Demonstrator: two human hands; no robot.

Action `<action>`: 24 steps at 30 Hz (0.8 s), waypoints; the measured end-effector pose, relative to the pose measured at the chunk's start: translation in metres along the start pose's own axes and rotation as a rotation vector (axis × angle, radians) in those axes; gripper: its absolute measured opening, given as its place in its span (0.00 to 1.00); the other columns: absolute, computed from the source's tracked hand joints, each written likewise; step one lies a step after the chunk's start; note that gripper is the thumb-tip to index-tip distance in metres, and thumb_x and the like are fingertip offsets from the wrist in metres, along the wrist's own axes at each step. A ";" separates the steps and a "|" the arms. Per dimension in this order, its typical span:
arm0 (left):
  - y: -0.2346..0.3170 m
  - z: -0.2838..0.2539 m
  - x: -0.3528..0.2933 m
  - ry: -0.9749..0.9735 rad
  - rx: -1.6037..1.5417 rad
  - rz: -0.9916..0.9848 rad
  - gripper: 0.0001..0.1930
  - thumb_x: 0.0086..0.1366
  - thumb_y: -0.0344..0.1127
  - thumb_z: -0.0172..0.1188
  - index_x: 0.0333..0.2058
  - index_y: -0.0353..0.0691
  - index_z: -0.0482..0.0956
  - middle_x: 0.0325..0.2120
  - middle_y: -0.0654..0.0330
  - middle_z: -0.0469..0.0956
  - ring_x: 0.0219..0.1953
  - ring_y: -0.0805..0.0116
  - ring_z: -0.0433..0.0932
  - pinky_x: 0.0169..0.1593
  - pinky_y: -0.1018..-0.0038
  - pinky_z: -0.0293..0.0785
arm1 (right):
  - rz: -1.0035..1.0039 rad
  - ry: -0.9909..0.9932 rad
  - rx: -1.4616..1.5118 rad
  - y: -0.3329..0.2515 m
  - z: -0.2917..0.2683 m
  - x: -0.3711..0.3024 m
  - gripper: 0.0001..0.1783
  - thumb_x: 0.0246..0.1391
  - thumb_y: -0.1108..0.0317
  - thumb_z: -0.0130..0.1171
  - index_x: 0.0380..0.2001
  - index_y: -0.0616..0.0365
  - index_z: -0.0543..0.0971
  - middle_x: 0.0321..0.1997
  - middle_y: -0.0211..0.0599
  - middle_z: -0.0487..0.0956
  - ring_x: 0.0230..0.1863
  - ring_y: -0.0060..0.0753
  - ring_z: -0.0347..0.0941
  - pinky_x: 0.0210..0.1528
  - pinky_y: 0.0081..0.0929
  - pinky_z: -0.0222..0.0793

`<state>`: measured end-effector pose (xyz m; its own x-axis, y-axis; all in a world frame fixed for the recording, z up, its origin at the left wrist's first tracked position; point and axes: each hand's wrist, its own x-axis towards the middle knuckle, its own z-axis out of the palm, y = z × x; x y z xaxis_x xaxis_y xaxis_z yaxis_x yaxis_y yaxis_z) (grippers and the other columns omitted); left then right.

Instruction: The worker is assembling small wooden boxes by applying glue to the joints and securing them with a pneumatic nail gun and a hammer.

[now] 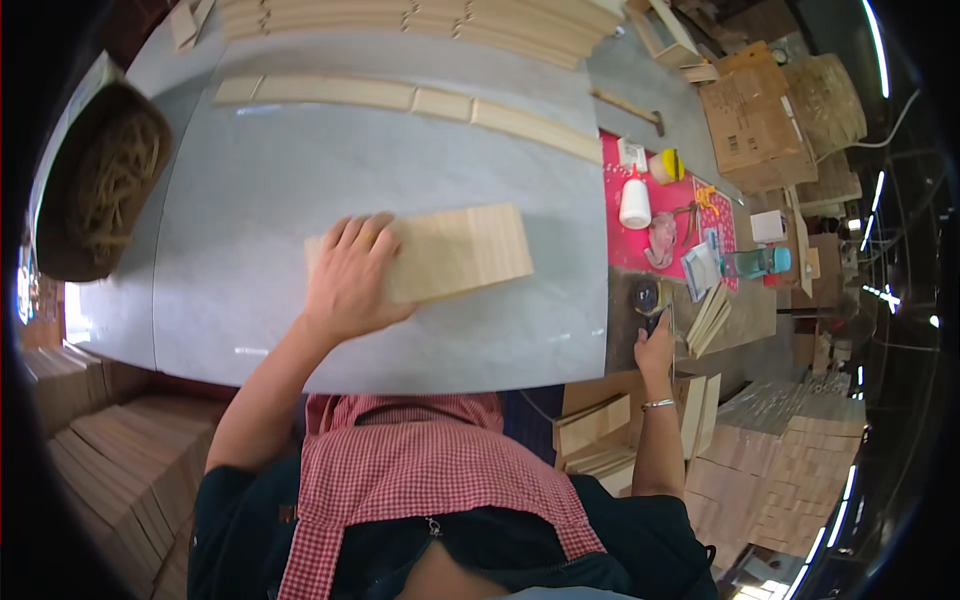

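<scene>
Mostly pale, faintly striped wooden block (465, 250), left grip (348, 285) clasped over one end, right grip (656, 348) closed round dark handle (654, 321).

Pale tan block (465, 248), red-and-white checked apron (430, 450)

Strip lights (878, 45) glare at right; the grey tabletop (230, 200) shows faint reflections. Fisheye distortion bends its edges; corners are black.

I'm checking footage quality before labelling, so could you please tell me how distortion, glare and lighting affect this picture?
Head view: the grey tabletop has a bowed near edge and bright glints; the image rim falls to black; a ceiling light at right is blown out; the dark object at the right hand is hard to make out.
</scene>
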<state>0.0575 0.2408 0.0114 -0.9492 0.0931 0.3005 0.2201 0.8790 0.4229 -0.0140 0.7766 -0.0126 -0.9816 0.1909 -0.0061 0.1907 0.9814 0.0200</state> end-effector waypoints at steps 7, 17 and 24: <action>0.012 -0.004 0.008 -0.107 0.044 -0.033 0.32 0.43 0.49 0.75 0.43 0.41 0.70 0.59 0.49 0.69 0.60 0.48 0.69 0.68 0.53 0.59 | -0.285 -0.144 0.111 -0.066 -0.072 0.112 0.27 0.62 0.62 0.58 0.64 0.57 0.72 0.44 0.53 0.84 0.40 0.56 0.81 0.44 0.44 0.77; 0.007 -0.010 0.016 -0.196 0.056 -0.075 0.31 0.45 0.51 0.76 0.41 0.40 0.70 0.61 0.47 0.69 0.64 0.44 0.68 0.68 0.49 0.61 | -0.341 0.109 0.374 -0.246 0.037 0.413 0.33 0.71 0.48 0.37 0.67 0.60 0.68 0.57 0.61 0.79 0.57 0.67 0.74 0.63 0.53 0.66; -0.002 0.003 -0.003 -0.111 -0.015 -0.084 0.29 0.50 0.53 0.73 0.39 0.41 0.68 0.64 0.44 0.68 0.65 0.42 0.68 0.67 0.48 0.64 | -0.505 0.020 0.272 -0.209 0.030 0.397 0.27 0.65 0.53 0.48 0.57 0.63 0.74 0.46 0.53 0.81 0.46 0.53 0.78 0.49 0.42 0.71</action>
<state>0.0596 0.2403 0.0074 -0.9833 0.0710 0.1673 0.1410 0.8788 0.4559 -0.4434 0.6479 -0.0491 -0.9511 -0.3006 0.0712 -0.3088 0.9207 -0.2388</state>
